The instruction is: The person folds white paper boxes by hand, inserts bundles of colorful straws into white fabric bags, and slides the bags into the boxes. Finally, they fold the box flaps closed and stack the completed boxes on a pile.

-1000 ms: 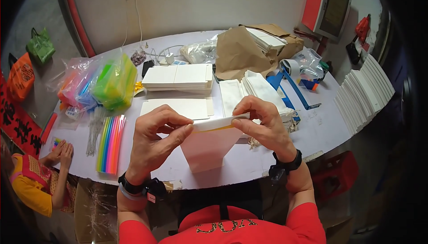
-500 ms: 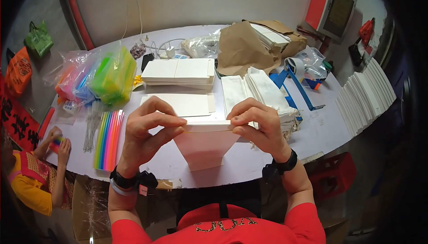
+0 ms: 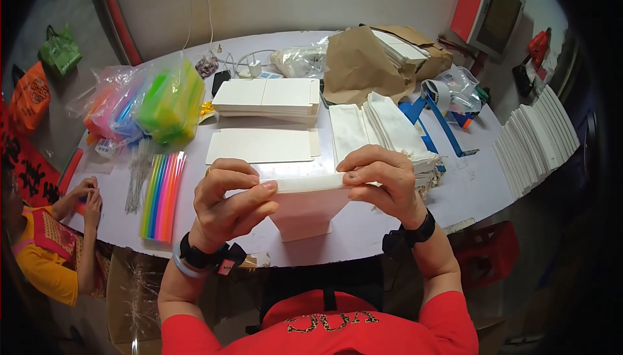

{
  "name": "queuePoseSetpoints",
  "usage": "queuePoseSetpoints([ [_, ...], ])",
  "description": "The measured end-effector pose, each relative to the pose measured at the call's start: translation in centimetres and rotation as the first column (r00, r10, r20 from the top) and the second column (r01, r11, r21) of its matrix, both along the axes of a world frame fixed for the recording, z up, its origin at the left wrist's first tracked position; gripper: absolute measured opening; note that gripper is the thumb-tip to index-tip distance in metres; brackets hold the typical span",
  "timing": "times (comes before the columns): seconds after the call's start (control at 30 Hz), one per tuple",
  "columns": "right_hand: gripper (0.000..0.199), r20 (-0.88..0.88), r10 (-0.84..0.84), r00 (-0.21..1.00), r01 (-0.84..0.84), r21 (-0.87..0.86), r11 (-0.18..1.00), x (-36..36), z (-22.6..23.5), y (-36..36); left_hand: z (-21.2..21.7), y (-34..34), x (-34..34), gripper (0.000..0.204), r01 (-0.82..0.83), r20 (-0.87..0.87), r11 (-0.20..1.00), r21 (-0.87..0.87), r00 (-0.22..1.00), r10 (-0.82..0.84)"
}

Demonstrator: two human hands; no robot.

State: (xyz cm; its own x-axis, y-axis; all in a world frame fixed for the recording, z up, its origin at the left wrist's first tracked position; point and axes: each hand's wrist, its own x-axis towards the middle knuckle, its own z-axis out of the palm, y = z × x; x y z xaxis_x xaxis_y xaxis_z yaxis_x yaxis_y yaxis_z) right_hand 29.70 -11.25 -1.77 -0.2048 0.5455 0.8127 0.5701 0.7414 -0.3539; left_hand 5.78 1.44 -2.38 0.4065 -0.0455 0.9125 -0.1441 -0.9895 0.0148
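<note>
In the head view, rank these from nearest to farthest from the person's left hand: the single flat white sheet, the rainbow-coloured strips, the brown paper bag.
From the left hand:
1. Flat white sheet, just beyond the hand.
2. Rainbow-coloured strips, to its left.
3. Brown paper bag, far across the table, to the right.

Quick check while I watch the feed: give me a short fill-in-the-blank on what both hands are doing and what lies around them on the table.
1. The left hand and right hand together hold a white ____ box by its top edge.
2. The bundle of coloured straws lies on the table to the person's ____.
3. Each wrist wears a ____ band.
4. Behind the box, one flat white blank lies in front of a ____ of them.

Missing words: cardboard; left; black; stack
</note>
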Motion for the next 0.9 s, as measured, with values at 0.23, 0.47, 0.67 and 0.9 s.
queuePoseSetpoints([
  [0.23, 0.017, -0.139, -0.061, 0.988, 0.052, -0.066, 0.996, 0.5, -1.7, -1.1, -0.5, -2.4, 3.7, 0.020, 0.138, 0.051, 0.893, -0.429, 0.990, -0.128],
  [0.47, 0.023, -0.023, -0.614, 0.789, 0.614, 0.026, 0.789, 7.4, 1.9, -4.1, -2.1, -1.7, 3.3, 0.013, 0.005, 0.042, 0.930, -0.368, 0.999, 0.011],
  [0.67, 0.031, 0.313, -0.929, 0.198, 0.921, -0.384, 0.067, 27.1, -0.8, -12.6, -1.7, -2.0, 4.4, 0.014, 0.065, 0.048, 0.922, -0.381, 0.998, -0.050],
  [0.9, 0.036, 0.009, -0.848, 0.530, 0.392, -0.889, 0.236, 27.2, -2.0, -12.4, -1.9, -2.0, 3.2, 0.014, 0.005, 0.005, 0.927, -0.375, 1.000, -0.003],
])
